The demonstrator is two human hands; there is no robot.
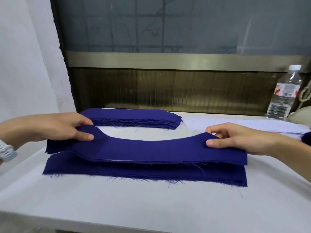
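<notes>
Your left hand (55, 130) is at 9 o'clock of the work area, clamped on the left end of the top blue fabric piece (151, 150). The thumb is flat on top and the fingers are curled over the far edge.

Your right hand (240, 140) is at 3 o'clock with the same pinch on the right end, thumb on top and fingertips behind the far edge.

The piece spans between both hands. Its far edge dips in a shallow curve mid-span; the near edge runs roughly straight. Can't tell if you hold one layer or several.

It sits directly over the near stack (151, 172) of the same blue cloth. A thin gap shows along the middle and right of the near edge. At the left end the two look to be touching.

The near stack lies flat on the white table (117, 204), from centre toward 6 o'clock, with frayed threads along the edge facing you.

The far stack (134, 116), also blue, lies flat at 12 o'clock. A strip of bare tabletop separates it from the near stack, and its frayed edge faces you too.

The water bottle (284, 95) is at 2 o'clock, upright with a white cap on, at the table's far right and well apart from the cloth.

A white watch (6, 151) is on your left wrist, at the 9 o'clock frame edge.

There is a dark blue blur at the 3 o'clock frame edge beside your right wrist. Can't tell what it is.
</notes>
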